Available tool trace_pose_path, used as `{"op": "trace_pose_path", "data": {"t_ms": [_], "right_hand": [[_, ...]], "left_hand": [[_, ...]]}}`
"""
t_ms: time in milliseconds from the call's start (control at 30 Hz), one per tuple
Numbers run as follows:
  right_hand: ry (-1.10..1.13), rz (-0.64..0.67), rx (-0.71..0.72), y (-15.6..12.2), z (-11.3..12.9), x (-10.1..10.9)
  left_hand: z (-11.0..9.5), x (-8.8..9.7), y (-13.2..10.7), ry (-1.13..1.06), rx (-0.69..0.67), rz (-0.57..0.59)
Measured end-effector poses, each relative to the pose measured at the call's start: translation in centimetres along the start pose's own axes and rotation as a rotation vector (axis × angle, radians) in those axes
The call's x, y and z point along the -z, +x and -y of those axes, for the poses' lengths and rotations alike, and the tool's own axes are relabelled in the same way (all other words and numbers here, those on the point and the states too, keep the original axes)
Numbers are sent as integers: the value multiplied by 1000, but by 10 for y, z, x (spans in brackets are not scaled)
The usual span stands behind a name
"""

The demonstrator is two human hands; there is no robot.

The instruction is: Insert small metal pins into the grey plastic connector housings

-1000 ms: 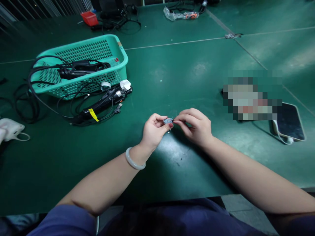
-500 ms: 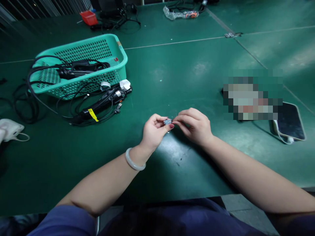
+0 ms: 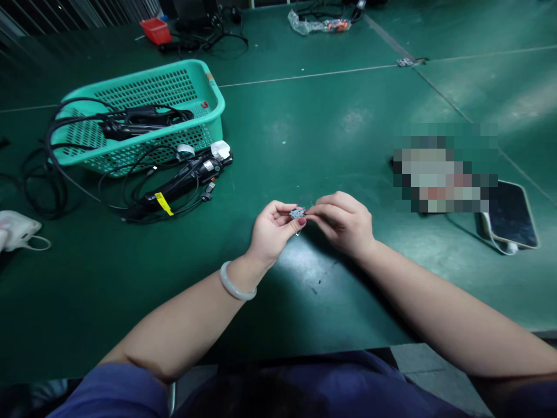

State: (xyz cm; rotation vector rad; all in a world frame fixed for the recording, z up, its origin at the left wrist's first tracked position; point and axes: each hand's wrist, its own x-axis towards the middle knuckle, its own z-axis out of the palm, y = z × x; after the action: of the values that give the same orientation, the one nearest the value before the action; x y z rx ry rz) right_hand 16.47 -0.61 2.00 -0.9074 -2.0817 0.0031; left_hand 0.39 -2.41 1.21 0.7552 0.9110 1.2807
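My left hand (image 3: 273, 231) pinches a small grey-blue part (image 3: 297, 213) with fine detail on its face, perhaps metal; its exact kind is too small to make out. Thumb and fingers grip it from the left. My right hand (image 3: 343, 223) meets it from the right, thumb and forefinger pressed together at the part's edge. Whatever lies between those right fingertips is hidden. Both hands are just above the green table (image 3: 261, 174). A tiny pale bit shows below my left thumb.
To the left stands a green basket (image 3: 215, 119) with black corded tools; another black corded tool (image 3: 174, 186) lies before it. A phone (image 3: 513, 212) with a white cable lies right, beside a blurred-out patch. A red tray (image 3: 156, 31) and a plastic-wrapped item (image 3: 319, 24) are at the back.
The small part has turned slightly between my fingers and shows a little more of its face. Both hands stay in nearly the same place.
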Motion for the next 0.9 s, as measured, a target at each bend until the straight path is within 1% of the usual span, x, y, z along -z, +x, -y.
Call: {"op": "trace_pose_path", "data": {"t_ms": [67,233,467,633,733,800,900], "right_hand": [[35,-25,-15,-1,0,-1],[75,-3,-68,-2,-2,-1],[74,-32,-31,-2,-1,-1],[84,-5,-94,-1,2,1],[90,1,-167,-1,2,3],[96,74,-233,-1,1,3],[170,309,-280,-3,-3,0]], "left_hand": [[0,0,0,-10,-1,9],[2,1,0,-11,-1,-3],[2,-1,0,-13,4,-23],[3,0,1,13,1,-23],[5,2,3,5,-2,-56],[5,4,4,-14,0,-91],[5,4,6,-38,23,-133]]}}
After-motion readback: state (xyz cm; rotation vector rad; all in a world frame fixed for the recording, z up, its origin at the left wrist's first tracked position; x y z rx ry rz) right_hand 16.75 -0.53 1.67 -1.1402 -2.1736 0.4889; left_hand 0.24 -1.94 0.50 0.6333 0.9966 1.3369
